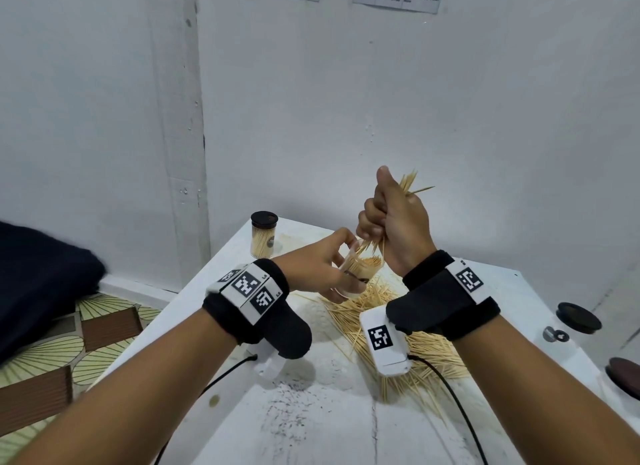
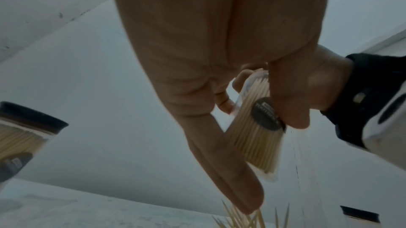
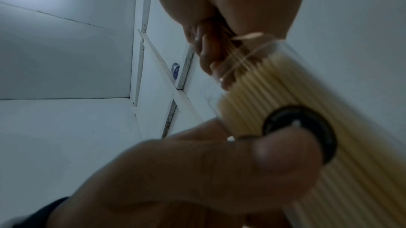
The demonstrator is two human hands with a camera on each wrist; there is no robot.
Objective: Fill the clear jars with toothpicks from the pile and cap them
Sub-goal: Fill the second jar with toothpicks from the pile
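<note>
Toothpicks, a thin pale wooden bundle (image 1: 381,243), stand nearly upright in the right hand (image 1: 394,222), whose grip is clamped round them, lower tips reaching into the mouth of the clear plastic jar (image 1: 356,270). That jar, already mostly full, is tilted toward the right hand and held above the loose toothpick pile (image 1: 398,326) by the left hand (image 1: 311,267), its fingers curled around the wall. The bundle's long axis roughly lines up with the jar's, so the coming move is likely a straight push down along it; stray sticks could catch the rim. Beyond the jar, at the white tabletop's (image 1: 329,412) far corner, stands a capped full jar (image 1: 264,236). Right of the pile lie dark round lids (image 1: 578,317).
</note>
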